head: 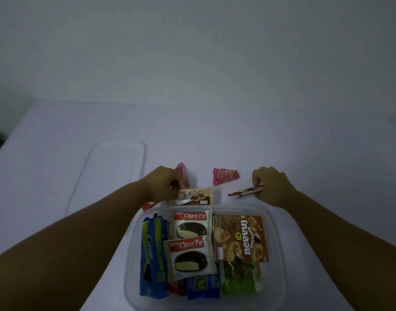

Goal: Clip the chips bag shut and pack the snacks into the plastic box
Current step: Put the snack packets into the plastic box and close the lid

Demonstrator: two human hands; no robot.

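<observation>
The clear plastic box [279, 254] looks smooth and translucent, like the clear plastic lid [116, 167] at ten o'clock; the white Choco Pie wrappers [191, 223] shine glossy on the matt white surface [282, 142].

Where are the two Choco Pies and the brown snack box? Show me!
upper Choco Pie [191, 224]: head view, middle of its white wrapper.
lower Choco Pie [191, 257]: head view, on the pictured pie.
brown snack box [239, 238]: head view, centre of its printed front.

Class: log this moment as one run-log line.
left hand: grips cookie pack | right hand: pinches thin wrapper | plastic box: partly packed
</observation>
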